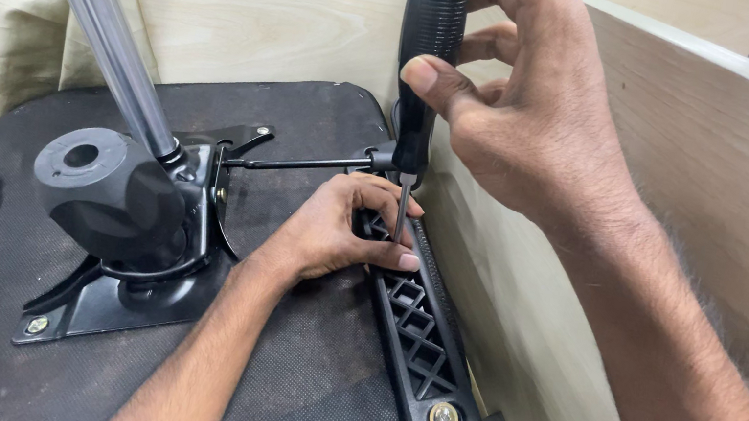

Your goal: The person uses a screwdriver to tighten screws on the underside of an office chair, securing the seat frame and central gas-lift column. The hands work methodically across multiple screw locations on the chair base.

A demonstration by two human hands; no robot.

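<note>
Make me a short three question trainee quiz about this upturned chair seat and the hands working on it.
1. True or false: the right hand grips the screwdriver upright by its black handle.
2. What does the left hand rest on: A the metal post, B the armrest bracket, C the wooden panel?
3. Fill in: a brass-coloured bolt sits at the bracket's ____ end.

Key: 1 true; 2 B; 3 near, closest to the camera.
</note>
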